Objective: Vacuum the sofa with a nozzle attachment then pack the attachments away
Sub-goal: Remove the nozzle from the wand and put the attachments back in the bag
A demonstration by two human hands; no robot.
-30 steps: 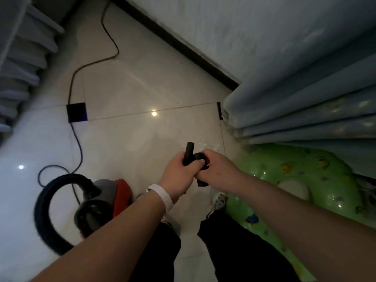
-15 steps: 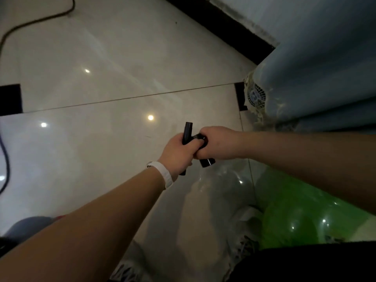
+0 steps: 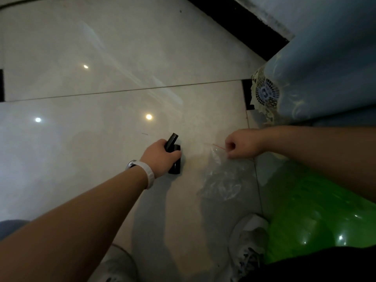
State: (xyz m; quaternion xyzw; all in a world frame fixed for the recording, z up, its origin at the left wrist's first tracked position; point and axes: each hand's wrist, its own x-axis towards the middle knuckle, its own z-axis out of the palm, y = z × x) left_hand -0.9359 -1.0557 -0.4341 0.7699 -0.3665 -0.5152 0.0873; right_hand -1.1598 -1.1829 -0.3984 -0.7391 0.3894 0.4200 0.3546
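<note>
My left hand (image 3: 161, 157) is closed around two black vacuum attachments (image 3: 174, 155), a flat crevice nozzle sticking up and a rounder piece pointing down. It holds them low over the pale tiled floor. My right hand (image 3: 241, 146) is apart from them to the right, pinching the red-lined rim of a clear plastic bag (image 3: 221, 180) that hangs crumpled below it near the floor. A white band sits on my left wrist.
A green inflatable ring (image 3: 317, 216) lies at the lower right beside my white shoes (image 3: 249, 241). Blue curtain folds with a lace edge (image 3: 317, 74) hang at the upper right. A dark skirting strip (image 3: 240, 23) runs along the wall. The grey vacuum body shows at the lower left edge.
My hands have separated: the right hand let go of the attachments and took hold of the bag's rim, while the left keeps both pieces. The view has tilted further down.
</note>
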